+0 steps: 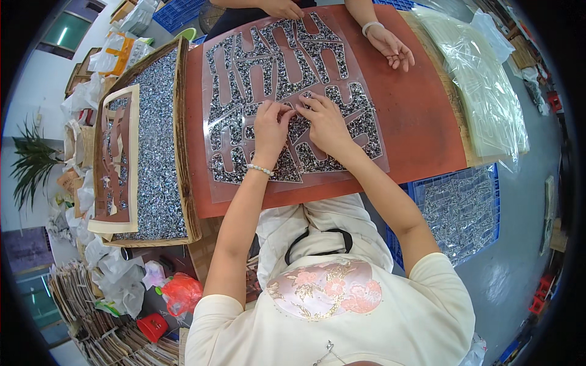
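Observation:
A clear plastic sheet lies on the reddish-brown table mat, covered with shoe-shaped panels of black and silver glitter with cut-out openings. My left hand, with a beaded bracelet at the wrist, is over the middle of the sheet. Its thumb and fingertips are pinched together, and whatever they hold is too small to make out. Close beside it, my right hand rests on the glitter panels with fingers stretched out and apart. The fingertips of both hands nearly meet.
At the left stands a wooden tray of loose glitter with a cut-out stencil frame. Across the table are another person's hands. Stacked clear sheets lie at the right. Below them, a blue crate holds glitter sheets.

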Available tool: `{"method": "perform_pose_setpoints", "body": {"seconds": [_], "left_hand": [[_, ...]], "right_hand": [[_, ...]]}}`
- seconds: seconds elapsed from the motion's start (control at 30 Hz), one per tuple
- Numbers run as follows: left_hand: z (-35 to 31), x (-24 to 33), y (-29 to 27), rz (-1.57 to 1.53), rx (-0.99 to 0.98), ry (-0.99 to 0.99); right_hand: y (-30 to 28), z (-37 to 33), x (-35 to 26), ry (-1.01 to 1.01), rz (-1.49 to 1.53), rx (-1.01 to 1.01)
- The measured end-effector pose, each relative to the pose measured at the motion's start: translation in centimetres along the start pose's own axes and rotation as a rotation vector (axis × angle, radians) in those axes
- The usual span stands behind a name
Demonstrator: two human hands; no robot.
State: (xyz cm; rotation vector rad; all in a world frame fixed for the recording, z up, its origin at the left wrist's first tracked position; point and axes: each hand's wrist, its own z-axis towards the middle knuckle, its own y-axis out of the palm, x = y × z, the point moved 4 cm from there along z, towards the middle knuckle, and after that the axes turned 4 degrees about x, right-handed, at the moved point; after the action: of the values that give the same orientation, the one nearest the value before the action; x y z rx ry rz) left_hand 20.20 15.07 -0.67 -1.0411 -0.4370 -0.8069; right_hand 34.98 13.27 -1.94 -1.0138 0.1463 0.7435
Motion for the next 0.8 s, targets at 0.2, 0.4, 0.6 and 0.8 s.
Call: {"method": "perform_pose_setpoints", "body": {"seconds": [0.2,0.4,0.6,0.8], "left_hand": [[1.6,-0.4,-0.1,0.068,0.044,0.123],[1.7,-0.2,-0.3,0.111,0.025,0.186],[0.8,-0.6,-2.5,0.028,-0.001,-0.026],[-1.4,-1.1,-15.3,0.255,0.272,-0.056]], "right_hand": [[-0.3,0.5,0.0,0.001,-0.008,-0.018],[-0.1,1.5,-0.6,0.004,-0.027,-0.014],[1.4,1.6,-1.3,-0.029,-0.098,-0.079],[1.2,0.8,-3.1,-0.128,-0.304,-0.107]]}}
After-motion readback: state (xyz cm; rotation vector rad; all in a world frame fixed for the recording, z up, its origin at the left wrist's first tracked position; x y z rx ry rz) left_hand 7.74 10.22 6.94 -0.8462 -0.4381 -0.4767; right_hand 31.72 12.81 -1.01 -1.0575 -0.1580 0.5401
